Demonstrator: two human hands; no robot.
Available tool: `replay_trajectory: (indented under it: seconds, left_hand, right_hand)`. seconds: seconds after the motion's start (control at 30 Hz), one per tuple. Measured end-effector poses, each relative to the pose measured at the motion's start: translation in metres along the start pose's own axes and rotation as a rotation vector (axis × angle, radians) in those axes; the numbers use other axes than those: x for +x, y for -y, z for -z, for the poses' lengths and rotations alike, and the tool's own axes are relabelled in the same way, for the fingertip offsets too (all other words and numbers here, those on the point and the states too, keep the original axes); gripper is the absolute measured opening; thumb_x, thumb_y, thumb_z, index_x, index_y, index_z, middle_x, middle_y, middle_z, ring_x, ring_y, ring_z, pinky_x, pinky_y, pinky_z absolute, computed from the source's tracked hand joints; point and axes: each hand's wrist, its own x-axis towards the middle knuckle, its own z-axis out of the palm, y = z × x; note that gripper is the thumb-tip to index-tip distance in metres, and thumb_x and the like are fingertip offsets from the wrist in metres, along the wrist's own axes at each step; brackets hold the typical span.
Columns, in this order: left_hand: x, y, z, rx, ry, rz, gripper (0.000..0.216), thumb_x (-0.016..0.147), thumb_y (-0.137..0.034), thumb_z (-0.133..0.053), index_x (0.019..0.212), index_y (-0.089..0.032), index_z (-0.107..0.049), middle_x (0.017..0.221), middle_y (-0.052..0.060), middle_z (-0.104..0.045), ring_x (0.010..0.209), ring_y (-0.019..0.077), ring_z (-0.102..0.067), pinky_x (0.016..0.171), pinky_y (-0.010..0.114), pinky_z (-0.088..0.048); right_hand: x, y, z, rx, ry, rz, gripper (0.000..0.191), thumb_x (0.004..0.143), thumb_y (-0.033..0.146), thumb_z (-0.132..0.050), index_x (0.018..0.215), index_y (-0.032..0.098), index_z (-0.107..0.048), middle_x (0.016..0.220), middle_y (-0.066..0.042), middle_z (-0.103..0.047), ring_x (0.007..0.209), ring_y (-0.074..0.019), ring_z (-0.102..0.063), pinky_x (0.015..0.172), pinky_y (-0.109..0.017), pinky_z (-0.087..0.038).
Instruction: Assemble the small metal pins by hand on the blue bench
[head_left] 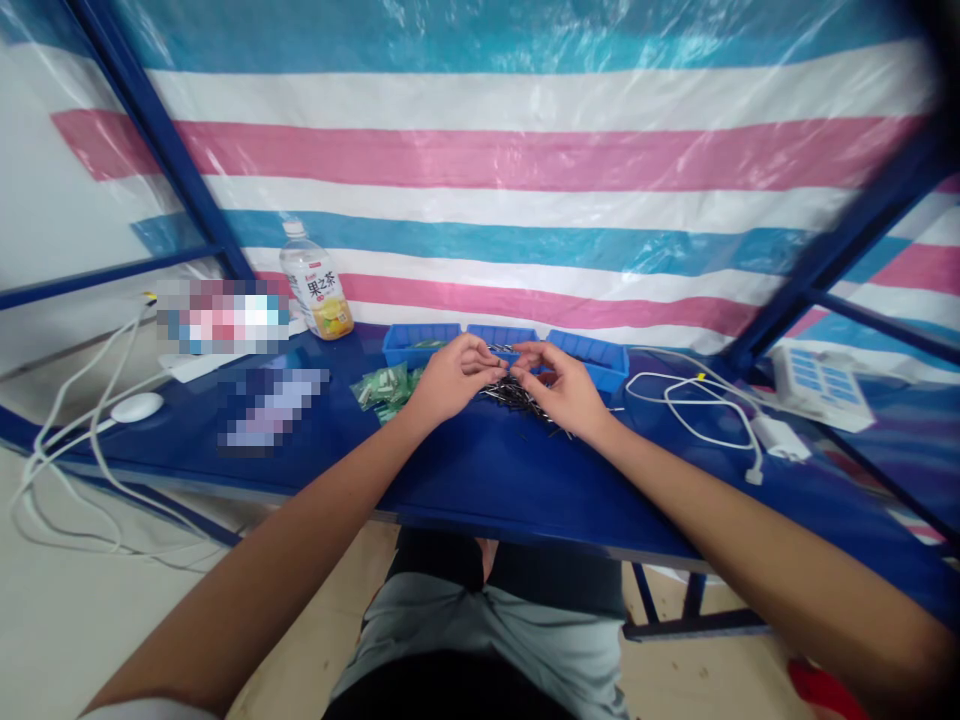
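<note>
My left hand and my right hand meet over the blue table, fingertips pinched together on a thin dark pin-like part between them. A loose pile of thin dark metal pins lies on the table just under and behind my right hand. Small green plastic bags lie beside my left hand. Three shallow blue trays stand in a row just behind both hands.
A tea bottle stands at the back left. White cables and a white power strip lie at the right. A white round puck with cables sits at the left edge. A striped tarp hangs behind.
</note>
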Motion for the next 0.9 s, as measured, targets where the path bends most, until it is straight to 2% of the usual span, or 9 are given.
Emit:
replay_trajectory:
  seconds: [0.17,0.27,0.47,0.6,0.9]
  left_hand:
    - [-0.001,0.003,0.0,0.095,0.037,-0.009,0.033,0.082,-0.022,-0.082,0.099,-0.02,-0.054,0.102,0.009,-0.079,0.099,0.0231,-0.078,0.095,0.043,-0.06]
    - [0.0,0.003,0.001,0.07,0.03,0.024,0.035,0.08,-0.022,-0.083,0.103,-0.019,-0.056,0.1,0.009,-0.079,0.095,0.0225,-0.078,0.091,0.041,-0.06]
    - [0.003,-0.001,0.005,-0.008,-0.002,0.032,0.041,0.08,-0.028,-0.086,0.11,-0.016,-0.06,0.104,0.012,-0.08,0.095,0.0213,-0.077,0.093,0.04,-0.058]
    - [0.003,-0.002,0.005,-0.002,-0.004,0.009,0.044,0.081,-0.029,-0.085,0.117,-0.015,-0.063,0.108,0.013,-0.08,0.098,0.0221,-0.076,0.097,0.041,-0.057]
    - [0.003,-0.001,0.004,-0.003,0.074,-0.018,0.055,0.082,-0.025,-0.084,0.132,-0.015,-0.064,0.115,0.015,-0.078,0.101,0.0223,-0.076,0.095,0.039,-0.059]
  right_hand:
    - [0.0,0.002,0.001,-0.049,0.092,0.062,0.028,0.094,0.045,-0.071,0.114,0.027,-0.077,0.098,-0.006,-0.071,0.085,-0.0213,-0.068,0.068,-0.033,-0.055]
    - [0.0,0.003,0.001,-0.067,0.093,0.067,0.022,0.096,0.044,-0.069,0.105,0.026,-0.079,0.093,-0.006,-0.072,0.079,-0.0204,-0.068,0.068,-0.034,-0.054]
    - [-0.001,-0.002,-0.001,-0.061,0.056,-0.006,0.025,0.097,0.045,-0.067,0.105,0.024,-0.078,0.095,-0.005,-0.077,0.081,-0.0211,-0.071,0.066,-0.032,-0.054]
    - [-0.001,-0.003,-0.002,-0.069,0.085,-0.021,0.025,0.096,0.044,-0.068,0.102,0.022,-0.078,0.094,-0.005,-0.079,0.08,-0.0206,-0.073,0.067,-0.031,-0.056]
    - [-0.002,-0.009,-0.003,-0.017,0.189,-0.051,0.03,0.095,0.049,-0.069,0.101,0.022,-0.077,0.086,-0.005,-0.079,0.07,-0.0193,-0.072,0.069,-0.033,-0.06]
